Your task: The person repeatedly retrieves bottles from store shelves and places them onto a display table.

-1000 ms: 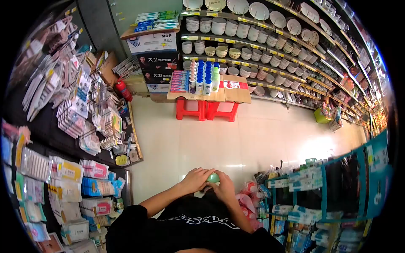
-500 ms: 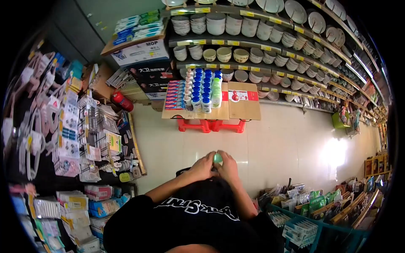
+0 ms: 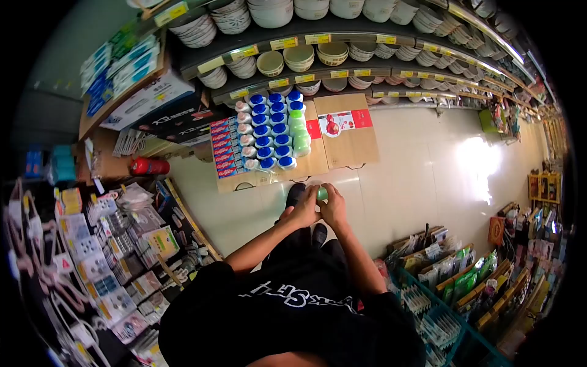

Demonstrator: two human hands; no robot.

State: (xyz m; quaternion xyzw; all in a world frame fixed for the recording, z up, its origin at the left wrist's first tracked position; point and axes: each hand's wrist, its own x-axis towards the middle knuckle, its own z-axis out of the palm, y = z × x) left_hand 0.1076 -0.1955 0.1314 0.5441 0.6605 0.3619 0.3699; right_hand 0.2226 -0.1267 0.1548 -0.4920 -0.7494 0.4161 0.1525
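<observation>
My left hand (image 3: 304, 211) and my right hand (image 3: 333, 209) meet in front of my body, fingers closed around a small light-green item (image 3: 322, 194). Only its rounded top shows between the fingers, so its exact kind is hidden. Ahead, the cardboard-topped table (image 3: 348, 147) carries rows of white bottles with blue caps (image 3: 263, 130). On their right stands a short row of light-green bottles (image 3: 300, 137). Pale pink-capped bottles (image 3: 246, 128) and stacked Colgate toothpaste boxes (image 3: 227, 147) sit to the left.
Shelves of stacked bowls (image 3: 299, 56) run behind the table. A red fire extinguisher (image 3: 150, 166) is near the large cartons (image 3: 153, 101) at left. Racks of hanging packets (image 3: 116, 263) line the left side; a teal basket (image 3: 452, 324) of goods stands at right.
The view has moved closer to the table and tilted, and my shoes now show below. Both hands still hold the light-green item together.
</observation>
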